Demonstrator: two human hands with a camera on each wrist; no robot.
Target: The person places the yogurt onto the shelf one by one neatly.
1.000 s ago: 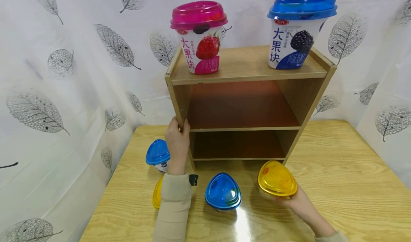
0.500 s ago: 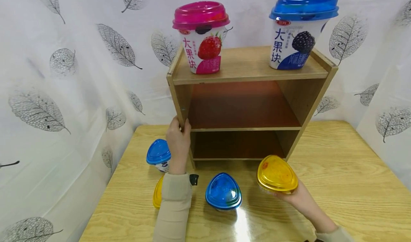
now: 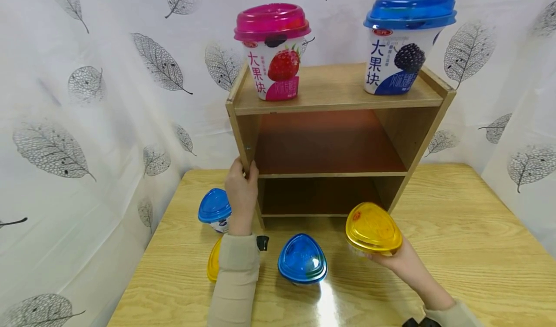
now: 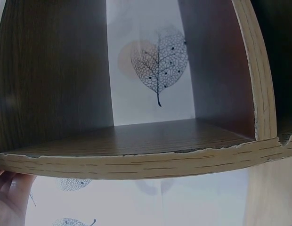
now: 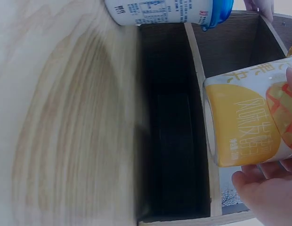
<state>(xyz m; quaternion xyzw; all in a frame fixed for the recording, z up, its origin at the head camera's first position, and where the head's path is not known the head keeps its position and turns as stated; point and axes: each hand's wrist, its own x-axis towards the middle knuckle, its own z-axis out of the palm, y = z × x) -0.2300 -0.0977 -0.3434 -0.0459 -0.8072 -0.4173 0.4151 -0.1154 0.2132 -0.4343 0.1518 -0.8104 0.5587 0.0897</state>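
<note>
My left hand grips the front edge of the left side panel of a wooden shelf; a bit of that hand shows at the panel in the left wrist view. My right hand holds a yogurt cup with a yellow lid in front of the shelf's lower right. In the right wrist view, fingers and thumb wrap the cup's white and yellow side, and the shelf's compartments lie behind it. A blue-lidded yogurt cup stands on the table between my arms.
On the shelf's top stand a pink-lidded yogurt cup and a blue-lidded one. Left of my left arm are another blue-lidded cup and a yellow-lidded cup, partly hidden by the sleeve. A leaf-patterned curtain hangs behind the table.
My right hand has raised the yellow-lidded yogurt cup a little, toward the shelf's lower compartments. My left hand keeps its grip on the side panel.
</note>
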